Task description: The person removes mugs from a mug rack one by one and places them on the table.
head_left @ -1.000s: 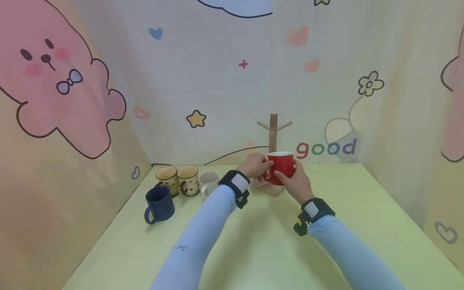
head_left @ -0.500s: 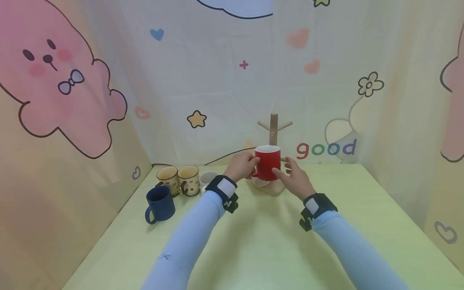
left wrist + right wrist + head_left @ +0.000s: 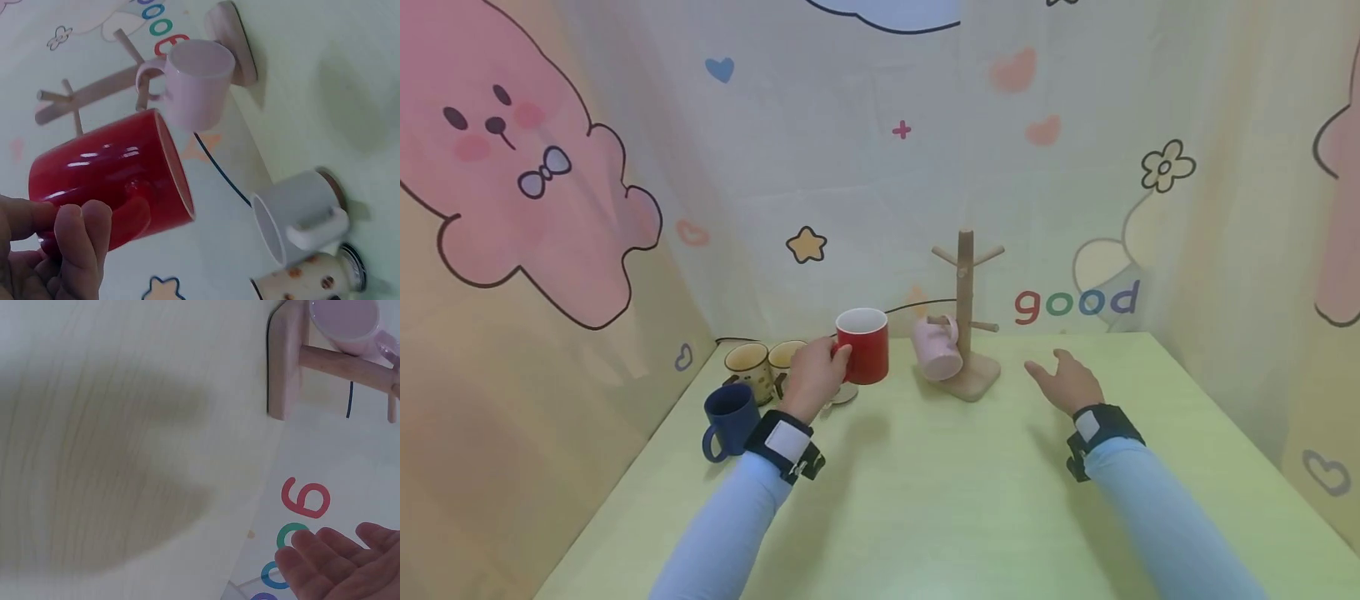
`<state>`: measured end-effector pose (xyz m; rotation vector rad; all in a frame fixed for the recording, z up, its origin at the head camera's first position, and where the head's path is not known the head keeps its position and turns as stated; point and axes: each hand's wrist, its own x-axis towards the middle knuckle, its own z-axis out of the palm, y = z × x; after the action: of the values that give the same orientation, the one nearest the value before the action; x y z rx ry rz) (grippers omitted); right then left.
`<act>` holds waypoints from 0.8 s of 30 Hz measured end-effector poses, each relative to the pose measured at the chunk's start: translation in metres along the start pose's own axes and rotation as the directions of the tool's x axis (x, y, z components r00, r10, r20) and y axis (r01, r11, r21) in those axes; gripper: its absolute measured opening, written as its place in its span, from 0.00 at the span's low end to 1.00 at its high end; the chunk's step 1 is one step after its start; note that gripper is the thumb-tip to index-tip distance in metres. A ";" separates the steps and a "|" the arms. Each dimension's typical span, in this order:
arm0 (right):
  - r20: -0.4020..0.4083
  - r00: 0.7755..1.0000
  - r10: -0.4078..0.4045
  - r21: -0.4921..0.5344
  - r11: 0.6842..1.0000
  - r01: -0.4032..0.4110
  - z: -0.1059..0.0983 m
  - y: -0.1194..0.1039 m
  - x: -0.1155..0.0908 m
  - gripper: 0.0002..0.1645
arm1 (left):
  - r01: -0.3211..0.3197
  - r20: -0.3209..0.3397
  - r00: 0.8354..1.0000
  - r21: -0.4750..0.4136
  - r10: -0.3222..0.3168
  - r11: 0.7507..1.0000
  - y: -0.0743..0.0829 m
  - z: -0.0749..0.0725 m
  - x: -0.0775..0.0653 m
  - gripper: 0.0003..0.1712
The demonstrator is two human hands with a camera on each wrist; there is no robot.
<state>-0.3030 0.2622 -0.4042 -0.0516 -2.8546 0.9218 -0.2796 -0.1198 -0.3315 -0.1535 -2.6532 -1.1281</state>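
Note:
A red mug (image 3: 867,350) with a white inside is held upright above the table by my left hand (image 3: 814,377), whose fingers pinch its handle at the left side. The left wrist view shows fingers (image 3: 81,244) around the handle of the red mug (image 3: 106,172). A pink mug (image 3: 937,350) hangs tilted by its handle from a lower peg of the wooden mug tree (image 3: 965,292). To the right of that stand, my right hand (image 3: 1067,382) is held over the table with fingers extended, touching nothing. The right wrist view shows this hand (image 3: 344,565) holding nothing.
At the table's left stand a blue mug (image 3: 732,417) and two patterned cream mugs (image 3: 748,371), partly behind my left hand. A white mug (image 3: 300,219) stands beside them. Printed cloth (image 3: 865,167) hangs behind and beside the table (image 3: 940,500).
The red mug has moved left, away from the mug tree, in my left hand. My right hand has come off the mug and drawn right. The pink mug on the stand has come into view.

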 end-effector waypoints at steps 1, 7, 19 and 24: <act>0.001 1.000 0.008 -0.002 1.000 -0.008 -0.001 0.003 0.000 0.51 | 0.015 -0.009 1.000 0.010 -0.015 1.000 -0.005 -0.004 -0.003 0.17; 0.013 1.000 0.016 -0.007 1.000 -0.016 -0.004 0.012 0.000 0.52 | 0.071 -0.059 0.996 0.087 -0.066 0.994 -0.036 -0.020 -0.028 0.18; 0.003 1.000 -0.018 -0.026 0.999 0.018 0.004 0.002 0.000 0.46 | 0.248 -0.019 0.969 0.159 -0.248 0.956 -0.088 -0.021 -0.054 0.17; 0.011 1.000 -0.009 -0.034 0.999 0.009 0.006 -0.002 -0.003 0.43 | 0.310 -0.003 0.949 0.176 -0.315 0.934 -0.101 -0.018 -0.054 0.18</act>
<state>-0.3011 0.2570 -0.4085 -0.0373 -2.8778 0.8747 -0.2441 -0.2028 -0.4040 0.3010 -2.8529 -0.9730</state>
